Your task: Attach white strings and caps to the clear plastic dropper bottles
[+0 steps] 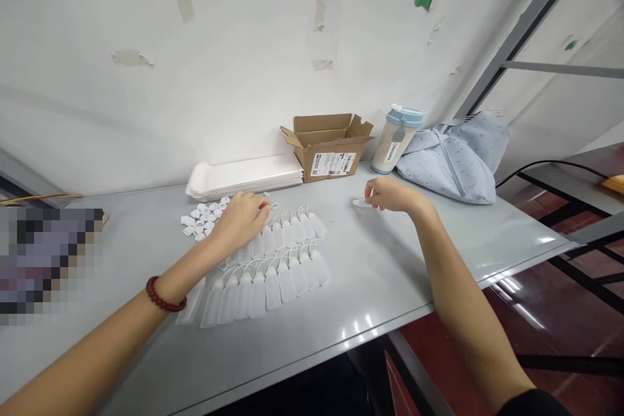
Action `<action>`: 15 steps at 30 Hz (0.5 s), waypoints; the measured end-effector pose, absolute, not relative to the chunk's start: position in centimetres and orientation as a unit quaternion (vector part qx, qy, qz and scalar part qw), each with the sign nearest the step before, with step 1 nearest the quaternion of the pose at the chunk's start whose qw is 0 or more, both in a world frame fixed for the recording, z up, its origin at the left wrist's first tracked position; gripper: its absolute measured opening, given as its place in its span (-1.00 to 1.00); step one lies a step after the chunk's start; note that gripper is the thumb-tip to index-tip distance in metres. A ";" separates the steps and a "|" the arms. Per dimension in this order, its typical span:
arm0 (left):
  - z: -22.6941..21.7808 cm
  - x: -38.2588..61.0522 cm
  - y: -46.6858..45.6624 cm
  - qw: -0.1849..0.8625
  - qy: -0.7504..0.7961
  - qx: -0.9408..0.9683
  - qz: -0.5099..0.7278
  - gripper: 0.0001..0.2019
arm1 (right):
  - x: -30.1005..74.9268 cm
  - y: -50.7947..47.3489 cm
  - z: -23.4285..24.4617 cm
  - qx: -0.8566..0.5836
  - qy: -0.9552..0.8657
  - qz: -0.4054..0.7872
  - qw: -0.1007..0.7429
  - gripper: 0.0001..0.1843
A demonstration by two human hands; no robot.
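Note:
My left hand point(242, 218), a dark red bead bracelet on its wrist, reaches over the back row of translucent white tags point(287, 232) with thin cords. Its fingers are curled together, and whatever they hold is hidden. Just left of it lies a pile of small white pieces point(199, 218). A second row of similar tags point(273, 283) lies nearer the table's front. To the right, my right hand point(387, 195) pinches a small translucent white piece point(359, 202) low over the tabletop; its exact kind is unclear.
At the wall stand a stack of white flat packs point(248, 175), an open cardboard box point(331, 153) and a blue-lidded tumbler point(396, 140). A light blue cloth bag point(448, 162) lies beside the tumbler. A blurred-out object point(43, 253) is at the left. The grey table point(380, 286) ends close in front.

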State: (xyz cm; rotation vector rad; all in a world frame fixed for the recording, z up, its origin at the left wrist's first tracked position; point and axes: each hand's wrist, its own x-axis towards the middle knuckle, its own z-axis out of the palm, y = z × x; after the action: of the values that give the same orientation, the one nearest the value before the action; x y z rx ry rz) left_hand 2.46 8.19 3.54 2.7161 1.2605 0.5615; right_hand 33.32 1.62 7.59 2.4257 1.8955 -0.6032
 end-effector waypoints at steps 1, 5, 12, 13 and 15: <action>3.7 2.5 9.0 0.053 0.417 0.893 0.157 -0.68 | 33.4 1.6 7.5 0.773 0.604 -0.195 0.005 -0.86; 4.3 3.5 10.3 0.068 0.419 0.898 0.114 -0.73 | 33.2 1.8 7.1 0.769 0.605 -0.203 0.013 -0.81; 3.9 4.0 10.9 0.110 0.421 0.892 0.120 -0.77 | 33.2 2.1 6.7 0.775 0.606 -0.178 0.018 -0.67; 4.0 3.9 10.9 0.117 0.423 0.890 0.123 -0.77 | 33.2 2.1 6.6 0.776 0.606 -0.174 0.020 -0.66; 4.5 3.4 10.6 0.130 0.429 0.884 0.131 -0.79 | 33.1 2.2 6.3 0.776 0.608 -0.166 0.026 -0.68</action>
State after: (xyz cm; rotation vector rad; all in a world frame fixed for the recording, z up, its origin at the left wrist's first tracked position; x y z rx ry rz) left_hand 3.42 10.60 4.46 2.5693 1.2471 0.3800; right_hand 33.12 2.21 6.34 2.3980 1.8803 -0.5125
